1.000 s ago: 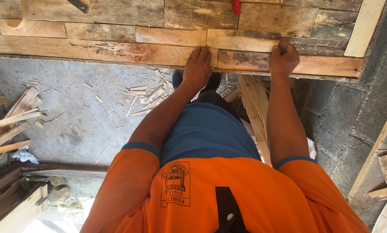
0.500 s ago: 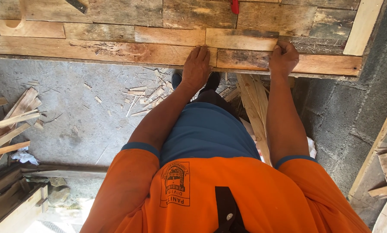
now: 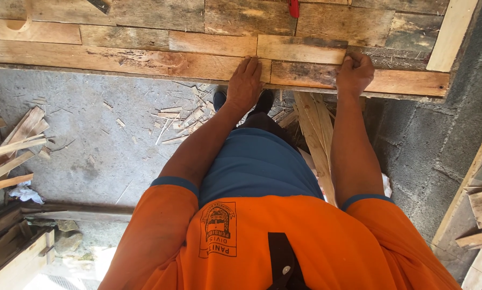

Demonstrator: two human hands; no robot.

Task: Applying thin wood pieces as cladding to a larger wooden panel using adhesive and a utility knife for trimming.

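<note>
1. Nothing has moved; my hands stay put.
2. My left hand (image 3: 245, 86) lies flat and my right hand (image 3: 354, 75) curls on the short plank (image 3: 301, 51), on the surface (image 3: 117, 59).
3. It looks stiff and light; I would grip its ends.

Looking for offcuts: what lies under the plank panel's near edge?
Under the plank panel: concrete floor, wood splinters, pale boards, a shoe. Left hand and right hand rest on it; farther under is hidden.
</note>
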